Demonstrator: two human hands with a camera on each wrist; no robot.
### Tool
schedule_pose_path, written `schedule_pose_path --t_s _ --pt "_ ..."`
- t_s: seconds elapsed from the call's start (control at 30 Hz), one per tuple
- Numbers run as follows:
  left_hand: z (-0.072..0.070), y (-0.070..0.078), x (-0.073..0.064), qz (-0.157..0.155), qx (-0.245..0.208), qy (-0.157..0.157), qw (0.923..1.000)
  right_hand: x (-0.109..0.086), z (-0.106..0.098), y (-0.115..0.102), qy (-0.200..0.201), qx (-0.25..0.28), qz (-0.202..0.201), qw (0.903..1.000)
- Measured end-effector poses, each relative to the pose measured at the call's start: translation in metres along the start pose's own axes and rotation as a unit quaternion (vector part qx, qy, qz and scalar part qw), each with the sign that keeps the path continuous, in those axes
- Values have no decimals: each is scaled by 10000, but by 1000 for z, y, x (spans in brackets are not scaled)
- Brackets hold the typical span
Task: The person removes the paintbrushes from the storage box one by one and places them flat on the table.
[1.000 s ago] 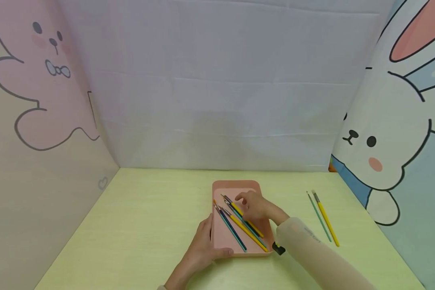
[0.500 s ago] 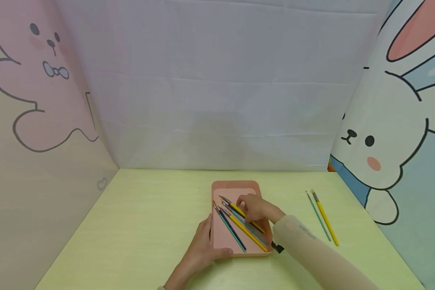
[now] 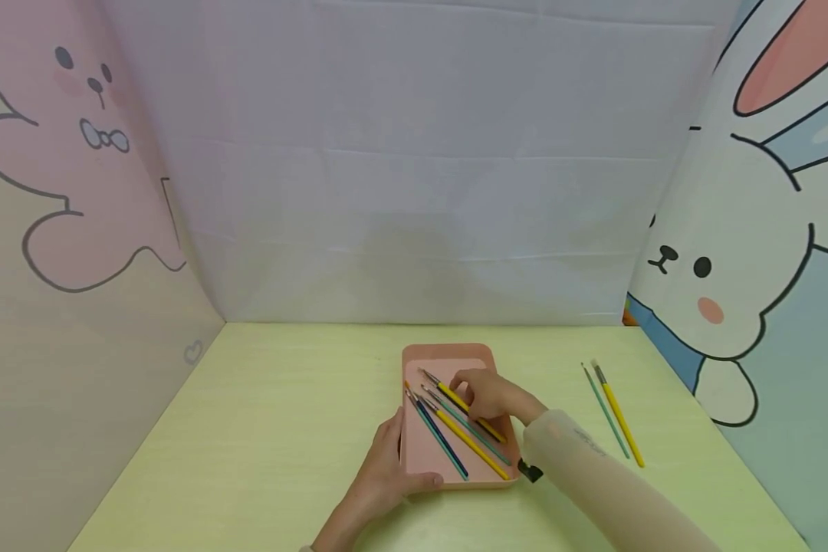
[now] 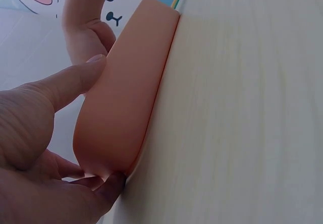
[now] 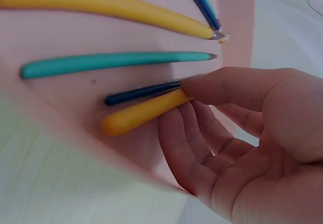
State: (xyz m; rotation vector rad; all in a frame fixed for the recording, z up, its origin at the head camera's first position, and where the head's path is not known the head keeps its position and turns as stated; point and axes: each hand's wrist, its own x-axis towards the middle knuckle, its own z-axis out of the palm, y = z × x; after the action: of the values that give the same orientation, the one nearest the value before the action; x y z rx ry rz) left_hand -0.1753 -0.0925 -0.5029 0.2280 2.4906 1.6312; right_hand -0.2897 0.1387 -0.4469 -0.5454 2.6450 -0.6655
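A shallow pink tray (image 3: 448, 351) sits on the table with several paintbrushes lying slantwise in it. My left hand (image 3: 386, 468) grips its near left corner, the thumb on the near wall and the fingers round the left side. Over the tray's right half, my right hand (image 3: 490, 395) pinches a yellow paintbrush (image 5: 146, 113) and a dark blue paintbrush (image 5: 136, 94) side by side between thumb and fingers. Beside them lie a teal paintbrush (image 5: 101, 65) and a thicker yellow one (image 5: 101, 2). A further teal and dark blue pair (image 3: 441, 441) lies at the left.
Right of the tray, a thin teal paintbrush (image 3: 606, 410) and a yellow flat paintbrush (image 3: 621, 418) lie on the pale table (image 3: 283, 399). A white sheet (image 3: 414, 153) stands behind, with cartoon-printed panels on both sides.
My right hand has closed on the yellow and dark blue paintbrushes and shifted them slightly, apart from the teal one. My left hand stays on the tray.
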Motion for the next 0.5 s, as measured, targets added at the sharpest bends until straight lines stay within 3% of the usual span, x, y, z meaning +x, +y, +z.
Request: schedule_pose_path --t_s 0.3,0.5 --pt "1 1 0 48 -15 -4 10000 -20 -22 12 265 893 -172 9955" --pt "1 -1 1 116 -30 53 9999 -41 -40 28 354 1516 -310 9873"
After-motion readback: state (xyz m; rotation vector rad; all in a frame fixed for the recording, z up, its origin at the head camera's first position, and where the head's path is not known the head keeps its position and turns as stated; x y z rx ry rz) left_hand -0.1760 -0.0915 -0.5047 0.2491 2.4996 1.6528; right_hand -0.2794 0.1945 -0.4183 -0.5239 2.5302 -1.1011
